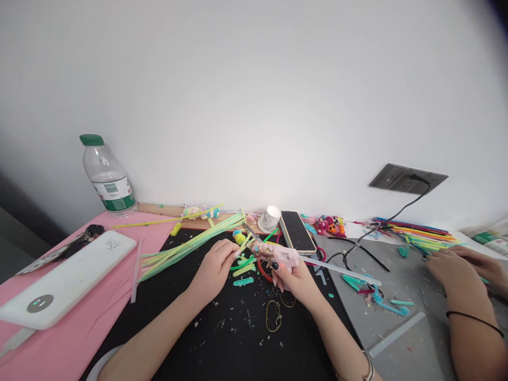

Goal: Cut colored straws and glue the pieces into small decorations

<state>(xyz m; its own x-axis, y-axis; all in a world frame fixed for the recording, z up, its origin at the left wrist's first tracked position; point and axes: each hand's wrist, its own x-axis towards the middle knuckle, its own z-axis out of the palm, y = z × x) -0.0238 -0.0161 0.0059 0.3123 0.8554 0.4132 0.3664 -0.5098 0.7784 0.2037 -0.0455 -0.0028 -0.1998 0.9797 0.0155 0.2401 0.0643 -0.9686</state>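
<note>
A pale pink hot glue gun (286, 256) is in my right hand (293, 280), whose fingers are wrapped round its handle. From its back end sticks a long translucent glue stick (341, 271), and its nozzle end looks crusted with residue. My left hand (216, 267) pinches a yellow-green pipe cleaner (245, 243) close to the nozzle. Just beyond the fingertips sits a small yellow and blue fuzzy piece (238, 236). Short green and teal pipe cleaner pieces (243, 282) lie between my hands on the black mat (222, 338).
Long pale green pipe cleaners (190, 243) lie left of my hands. Behind stand a paper cup (270, 218) and a phone (298, 232). At left are a power bank (67, 280) and a bottle (109, 180). A co-worker's hands (456, 270) are at right, near a black cable (359, 241).
</note>
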